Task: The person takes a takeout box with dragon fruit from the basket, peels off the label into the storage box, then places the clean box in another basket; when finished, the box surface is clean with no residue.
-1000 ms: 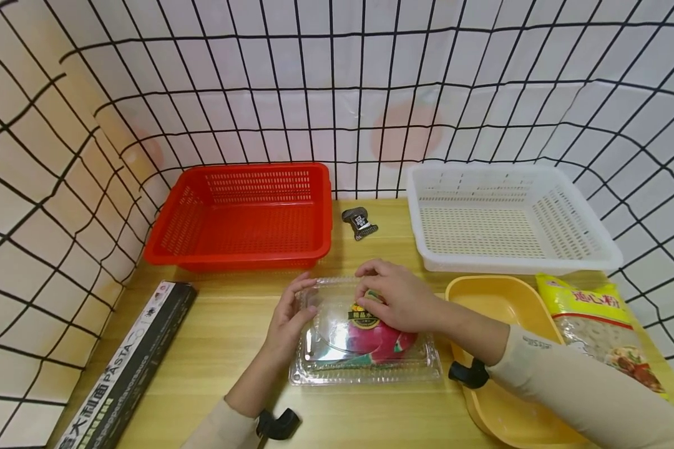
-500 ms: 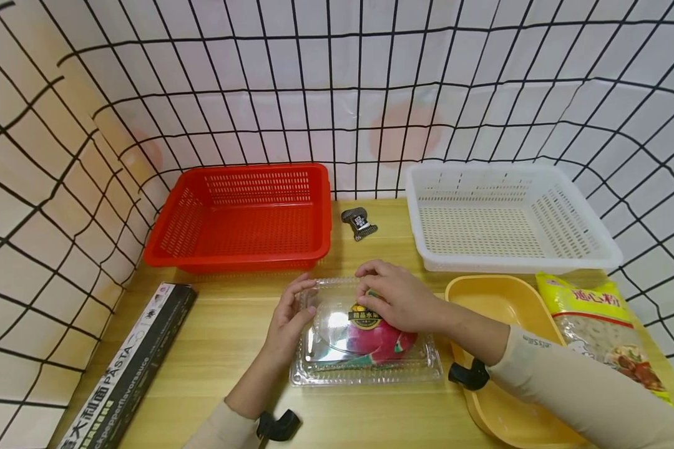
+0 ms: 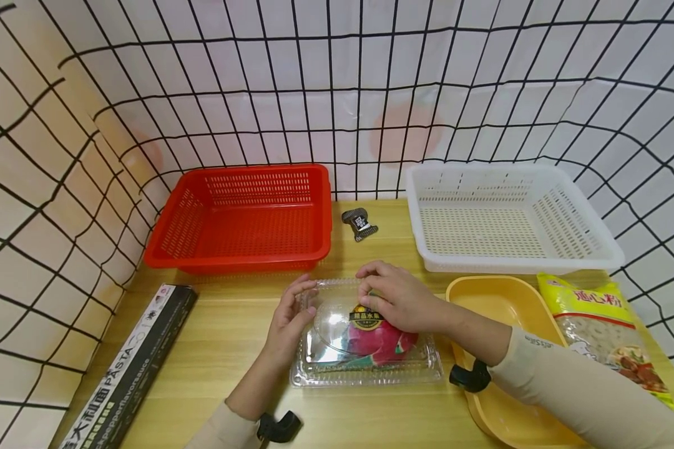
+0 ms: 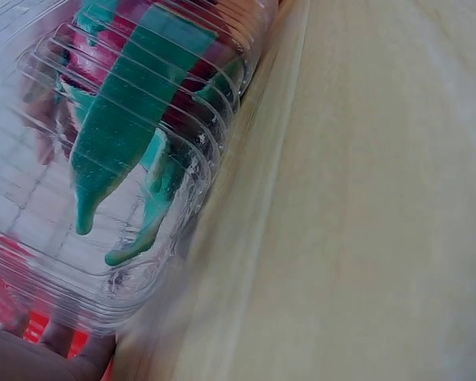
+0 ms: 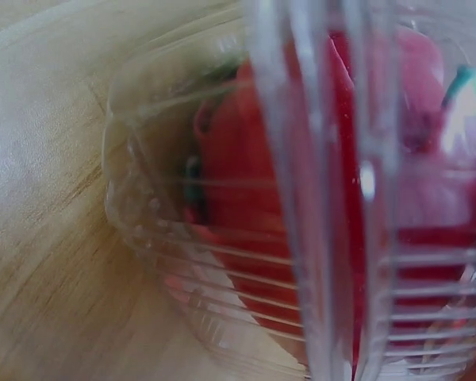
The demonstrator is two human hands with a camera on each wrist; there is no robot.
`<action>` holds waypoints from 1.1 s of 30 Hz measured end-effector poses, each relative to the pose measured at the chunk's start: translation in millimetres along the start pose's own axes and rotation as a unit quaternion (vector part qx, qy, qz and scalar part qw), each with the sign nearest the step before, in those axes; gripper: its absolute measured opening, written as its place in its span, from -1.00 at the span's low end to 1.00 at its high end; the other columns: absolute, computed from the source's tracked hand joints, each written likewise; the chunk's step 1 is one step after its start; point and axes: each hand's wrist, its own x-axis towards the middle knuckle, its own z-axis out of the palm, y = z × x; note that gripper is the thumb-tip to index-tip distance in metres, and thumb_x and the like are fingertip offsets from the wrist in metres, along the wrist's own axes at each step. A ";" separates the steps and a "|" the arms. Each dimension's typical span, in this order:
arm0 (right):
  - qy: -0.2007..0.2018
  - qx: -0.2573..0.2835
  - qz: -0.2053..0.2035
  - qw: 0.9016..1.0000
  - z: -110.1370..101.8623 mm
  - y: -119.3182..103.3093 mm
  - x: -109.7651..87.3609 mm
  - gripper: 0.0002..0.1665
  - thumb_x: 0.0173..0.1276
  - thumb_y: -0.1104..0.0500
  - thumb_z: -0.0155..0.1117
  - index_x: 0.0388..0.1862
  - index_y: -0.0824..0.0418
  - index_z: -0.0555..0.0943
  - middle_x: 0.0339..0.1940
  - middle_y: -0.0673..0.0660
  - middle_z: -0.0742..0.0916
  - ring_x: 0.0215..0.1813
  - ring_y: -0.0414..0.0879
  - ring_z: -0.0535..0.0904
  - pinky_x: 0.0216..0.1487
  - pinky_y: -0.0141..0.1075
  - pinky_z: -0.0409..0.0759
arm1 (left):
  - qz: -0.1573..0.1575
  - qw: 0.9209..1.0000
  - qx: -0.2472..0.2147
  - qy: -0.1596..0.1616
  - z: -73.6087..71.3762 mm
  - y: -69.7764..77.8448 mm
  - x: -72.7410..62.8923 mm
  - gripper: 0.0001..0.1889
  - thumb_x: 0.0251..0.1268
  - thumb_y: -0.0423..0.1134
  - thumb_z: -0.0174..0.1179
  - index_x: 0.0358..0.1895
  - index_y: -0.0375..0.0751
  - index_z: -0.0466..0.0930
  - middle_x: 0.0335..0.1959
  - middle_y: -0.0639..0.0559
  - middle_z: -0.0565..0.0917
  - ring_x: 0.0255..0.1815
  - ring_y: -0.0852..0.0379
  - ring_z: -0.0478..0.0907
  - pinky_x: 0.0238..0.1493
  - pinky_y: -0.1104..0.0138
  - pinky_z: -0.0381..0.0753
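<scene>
Touching one clear box (image 3: 337,340), left hand (image 3: 286,321) relaxed, right hand (image 3: 400,298), grip unclear, two baskets (image 3: 241,262) (image 3: 519,263) behind

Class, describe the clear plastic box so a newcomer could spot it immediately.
At the back of the wooden table stand a red basket and a white basket. In front of the gap between them lies the clear plastic box. Unlike its neighbours, it is transparent, showing pink fruit beneath a black label.

Has both forearms (image 3: 477,330) angled in toward the middle, left hand (image 3: 283,325) with thumb (image 3: 303,318) spread off from the fingers (image 3: 296,287), right hand (image 3: 402,299) basically palm-down, its fingers kinda bent.
</scene>
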 end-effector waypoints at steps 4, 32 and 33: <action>-0.005 0.022 0.011 1.000 -1.3 0.1 -0.5 -0.89 0.52 0.08 0.21 -0.27 -0.09 0.59 0.27 0.09 0.62 0.31 0.13 0.53 0.39 0.23 0.41 | -0.009 1.000 0.001 0.000 0.1 0.1 -0.8 -0.54 0.36 -0.46 0.00 0.32 -0.43 0.34 0.58 -0.38 0.10 0.40 0.07 0.37 0.56 -0.18 0.10; -0.014 0.165 0.096 0.982 -6.1 4.9 1.9 -0.84 0.62 0.07 0.05 -0.17 0.03 0.56 0.29 0.10 0.68 0.42 0.19 0.51 0.45 0.20 0.42 | 0.008 1.000 0.011 0.001 -1.2 -3.2 0.4 -0.55 0.35 -0.47 0.01 0.30 -0.46 0.34 0.55 -0.43 0.14 0.33 0.22 0.42 0.53 -0.17 0.11; -0.012 0.169 0.101 0.980 -6.5 4.9 1.8 -0.85 0.62 0.06 0.05 -0.14 0.03 0.56 0.26 0.11 0.69 0.40 0.17 0.52 0.44 0.18 0.44 | 0.007 1.000 0.010 0.000 -1.0 -2.9 0.2 -0.55 0.35 -0.47 0.02 0.30 -0.46 0.34 0.55 -0.43 0.14 0.33 0.23 0.42 0.53 -0.14 0.13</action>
